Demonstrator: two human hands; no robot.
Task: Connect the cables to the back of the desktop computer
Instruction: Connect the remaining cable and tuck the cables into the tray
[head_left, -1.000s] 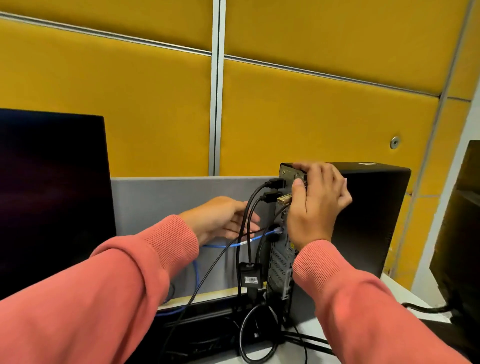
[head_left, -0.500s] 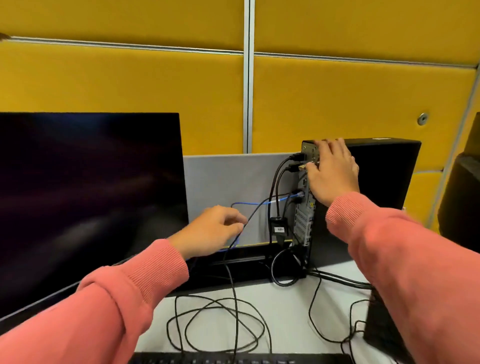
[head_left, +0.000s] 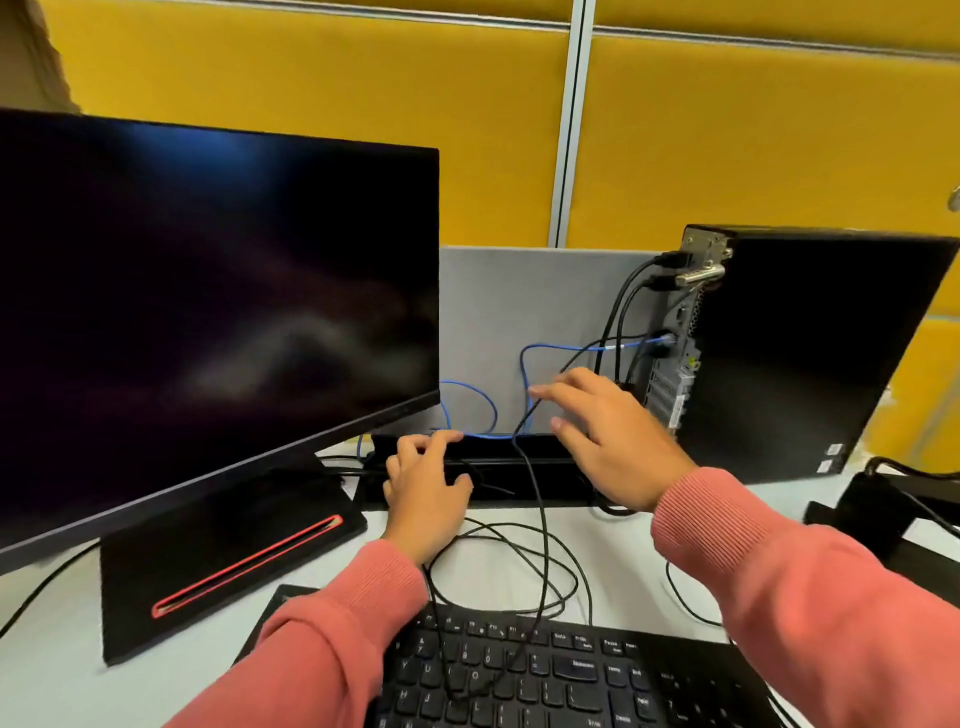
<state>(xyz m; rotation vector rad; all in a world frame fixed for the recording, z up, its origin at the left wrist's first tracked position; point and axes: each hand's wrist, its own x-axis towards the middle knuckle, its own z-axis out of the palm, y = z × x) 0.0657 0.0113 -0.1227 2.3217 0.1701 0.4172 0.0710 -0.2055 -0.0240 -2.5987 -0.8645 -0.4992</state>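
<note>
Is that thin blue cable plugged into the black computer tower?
Plugged in: the thin blue cable ends at the black computer tower's rear panel.

We see the left hand (head_left: 426, 486) resting on a black box (head_left: 519, 467) behind the keyboard (head_left: 571, 675), fingers loosely curled. The right hand (head_left: 613, 441) hovers with fingers spread beside the computer (head_left: 810, 353), touching nothing we can make out. Black cables (head_left: 621, 312) and a blue cable (head_left: 571, 347) run into its back. A dark monitor (head_left: 208, 312) stands left.
</note>
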